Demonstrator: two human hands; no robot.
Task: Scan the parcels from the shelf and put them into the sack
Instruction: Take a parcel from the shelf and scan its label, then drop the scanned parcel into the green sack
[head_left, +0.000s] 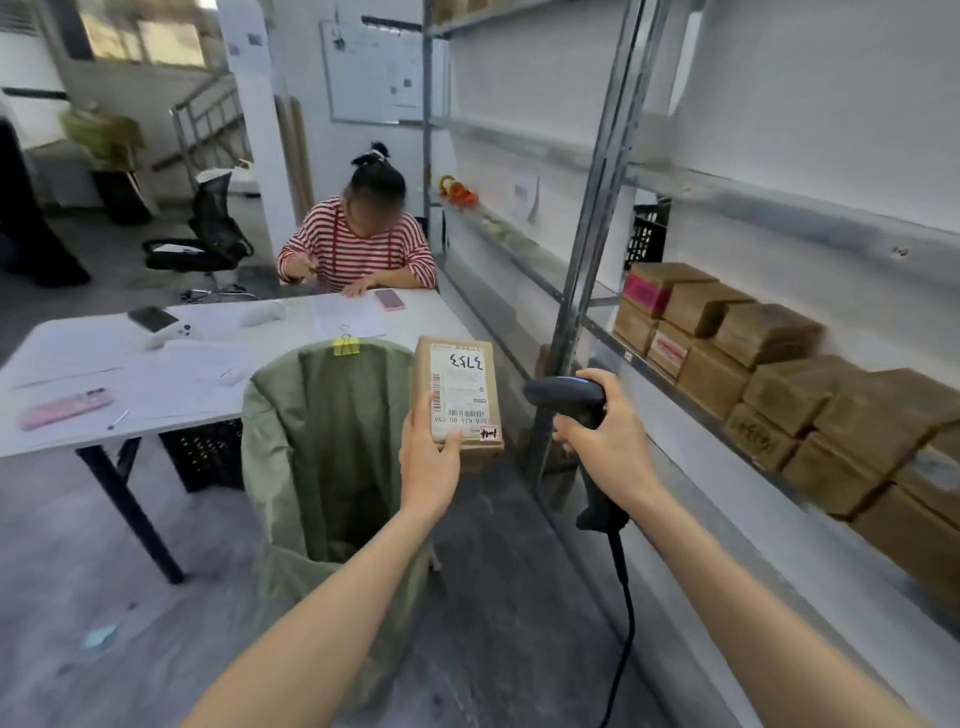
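Observation:
My left hand (428, 457) grips a small brown cardboard parcel (460, 384) from below, its white label with barcodes facing up. The parcel hangs over the right rim of the open green sack (291, 431), which is clipped to the table edge with a yellow binder clip (345, 344). To the right, my right hand (608, 426) holds a black corded barcode scanner (566, 397) by its handle, its head turned toward the parcel. Several brown parcels (789, 384) lie in stacks on the metal shelf (691, 400) at right.
A white table (78, 358) stands behind the sack with papers, a pink phone (65, 408) and a small printer (161, 325). A person in a striped top sits at its far side. A black crate (205, 454) sits under the table. The shelf upright (587, 234) rises beside the scanner.

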